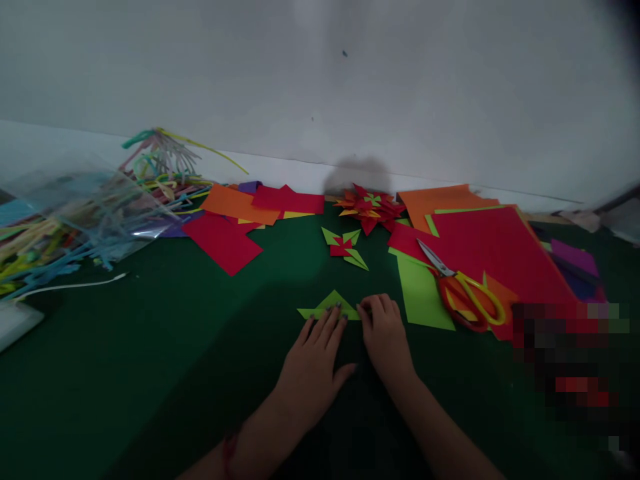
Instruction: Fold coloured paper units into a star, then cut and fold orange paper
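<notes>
A folded piece of light green paper (334, 300) lies on the dark green table, its peak pointing away from me. My left hand (315, 353) rests flat on it, fingers stretched out over its lower edge and thumb spread. At the paper's right corner, my right hand (387, 337) has its fingertips pinched together on the paper. Just beyond lies a small folded piece (341, 247) with a red square middle and green points. Behind that sits a layered red, orange and yellow paper flower (370, 207) with a green centre.
Scissors (463, 283) with red and yellow handles lie on coloured sheets at right, including a large red sheet (500, 247). Red and orange papers (223, 243) lie back left. Pipe cleaners in a plastic bag (100, 213) fill the far left. A white wall stands behind.
</notes>
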{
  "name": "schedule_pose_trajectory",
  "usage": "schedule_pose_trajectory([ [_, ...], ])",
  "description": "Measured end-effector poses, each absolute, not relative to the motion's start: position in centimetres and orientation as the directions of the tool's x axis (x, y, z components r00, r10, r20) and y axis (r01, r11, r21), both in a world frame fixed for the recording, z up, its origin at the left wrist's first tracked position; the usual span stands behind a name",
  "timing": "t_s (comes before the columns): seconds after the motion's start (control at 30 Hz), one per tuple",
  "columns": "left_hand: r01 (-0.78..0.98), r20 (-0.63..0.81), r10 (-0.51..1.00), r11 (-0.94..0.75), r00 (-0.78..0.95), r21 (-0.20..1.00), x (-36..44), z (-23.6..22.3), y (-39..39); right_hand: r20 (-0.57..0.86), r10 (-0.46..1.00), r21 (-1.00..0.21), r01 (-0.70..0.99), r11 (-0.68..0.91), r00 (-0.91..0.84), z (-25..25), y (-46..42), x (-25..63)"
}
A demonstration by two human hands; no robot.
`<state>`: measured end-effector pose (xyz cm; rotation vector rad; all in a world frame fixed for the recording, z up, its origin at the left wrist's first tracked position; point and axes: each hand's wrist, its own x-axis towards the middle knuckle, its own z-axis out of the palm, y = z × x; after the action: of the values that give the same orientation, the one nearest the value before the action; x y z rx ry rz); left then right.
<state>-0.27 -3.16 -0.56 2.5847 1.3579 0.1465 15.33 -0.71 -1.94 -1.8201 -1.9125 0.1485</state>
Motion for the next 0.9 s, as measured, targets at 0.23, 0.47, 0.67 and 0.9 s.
schedule_pose_trajectory([
  [0.23,0.799,-0.001,0.826,-0.545,0.563,0.254,-0.5,-0.7,-3.2,0.307,0.952,-0.363,0.922,0.135,-0.018,-1.6,-0.8,16.2],
  [0.47,0.794,0.008,0.826,-0.545,0.564,0.268,-0.7,-0.5,-3.0,0.342,0.939,-0.273,0.953,0.134,-0.033,-1.3,-1.0,15.3],
  [0.67,0.771,0.030,0.805,-0.577,0.592,0.271,-1.0,-0.6,-3.2,0.320,0.945,-0.222,0.965,0.141,-0.065,-1.2,-1.4,15.0],
  [0.9,0.864,0.076,0.887,-0.460,0.455,0.205,-0.9,-0.6,-4.3,0.313,0.948,-0.270,0.952,0.145,-0.056,-1.3,-1.5,14.9],
])
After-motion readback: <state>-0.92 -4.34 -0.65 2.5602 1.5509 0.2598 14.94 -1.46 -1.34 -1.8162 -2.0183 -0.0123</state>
